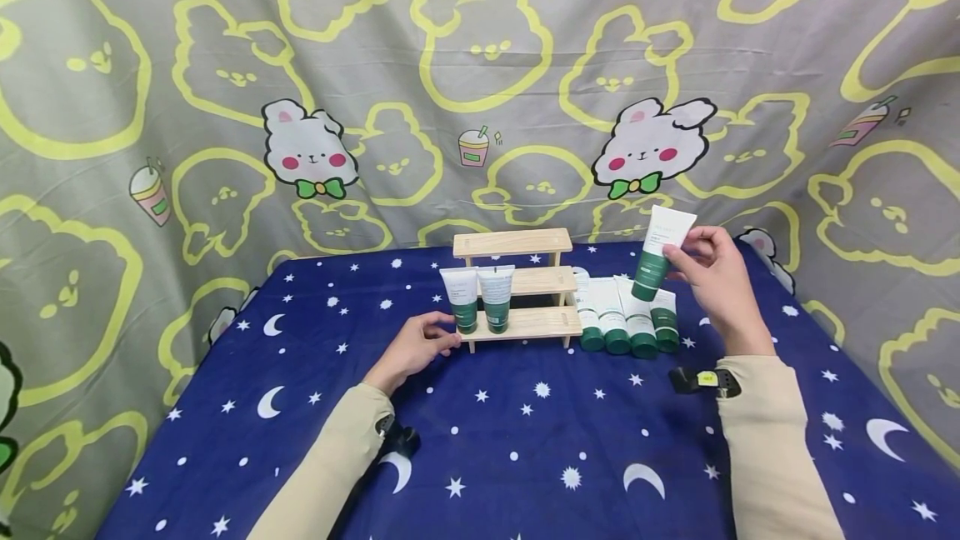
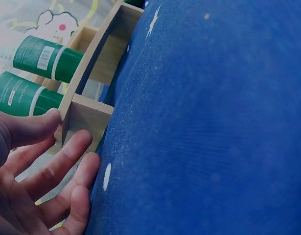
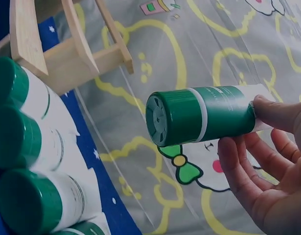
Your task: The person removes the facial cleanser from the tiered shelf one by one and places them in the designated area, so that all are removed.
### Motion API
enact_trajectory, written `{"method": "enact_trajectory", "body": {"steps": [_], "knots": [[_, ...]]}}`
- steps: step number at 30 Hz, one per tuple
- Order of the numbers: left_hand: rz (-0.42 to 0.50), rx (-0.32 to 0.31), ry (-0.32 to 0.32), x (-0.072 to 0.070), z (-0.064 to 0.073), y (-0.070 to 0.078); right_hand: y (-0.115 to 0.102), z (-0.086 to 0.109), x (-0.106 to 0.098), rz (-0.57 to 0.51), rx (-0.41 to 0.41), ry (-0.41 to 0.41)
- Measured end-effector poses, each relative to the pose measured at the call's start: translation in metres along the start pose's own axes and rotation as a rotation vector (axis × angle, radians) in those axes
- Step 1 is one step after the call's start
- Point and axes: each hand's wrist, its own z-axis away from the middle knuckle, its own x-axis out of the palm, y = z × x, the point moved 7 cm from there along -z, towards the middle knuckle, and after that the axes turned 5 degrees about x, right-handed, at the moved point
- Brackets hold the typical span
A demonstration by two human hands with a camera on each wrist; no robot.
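Observation:
My right hand (image 1: 717, 280) pinches a white and green squeeze tube (image 1: 663, 250) between thumb and fingers, lifted above the tubes at the right. In the right wrist view its green cap (image 3: 165, 120) faces left. My left hand (image 1: 418, 346) grips the left end of the lowest step of a three-step wooden stand (image 1: 536, 323); the left wrist view has the thumb at the board's edge and fingers by the leg (image 2: 89, 115). Two tubes stand cap-down on that step, a left tube (image 1: 462, 298) near my left hand and a right tube (image 1: 497, 298) beside it.
Several more tubes (image 1: 613, 315) lie close together, caps toward me, against the stand's right side. A dark blue cloth (image 1: 517, 457) with stars and moons covers the table. Behind hangs a grey patterned curtain (image 1: 517, 15).

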Motion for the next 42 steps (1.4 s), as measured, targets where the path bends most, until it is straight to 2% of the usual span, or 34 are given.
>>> {"method": "enact_trajectory", "body": {"steps": [3,6,15,22,31,37,42], "knots": [[-0.001,0.001,-0.001,0.0,0.0,0.0,0.004,-0.001,-0.007,-0.028,0.007,0.002],[0.005,-0.001,0.002,0.0,0.0,-0.001,0.008,-0.002,-0.013,-0.105,0.022,0.002],[0.012,0.005,0.0,0.001,-0.001,0.001,0.03,-0.004,-0.035,-0.107,0.084,0.033],[0.007,0.006,-0.003,0.0,0.0,0.003,0.053,-0.005,-0.048,0.084,0.127,0.024],[0.004,-0.001,-0.002,0.0,-0.001,-0.001,0.082,-0.004,-0.05,0.089,0.198,-0.04],[0.004,0.006,-0.002,0.0,-0.001,0.0,0.094,-0.002,-0.051,0.147,0.246,-0.065],[0.004,0.005,-0.002,0.0,-0.001,0.0,0.102,-0.001,-0.049,0.145,0.302,-0.087]]}}
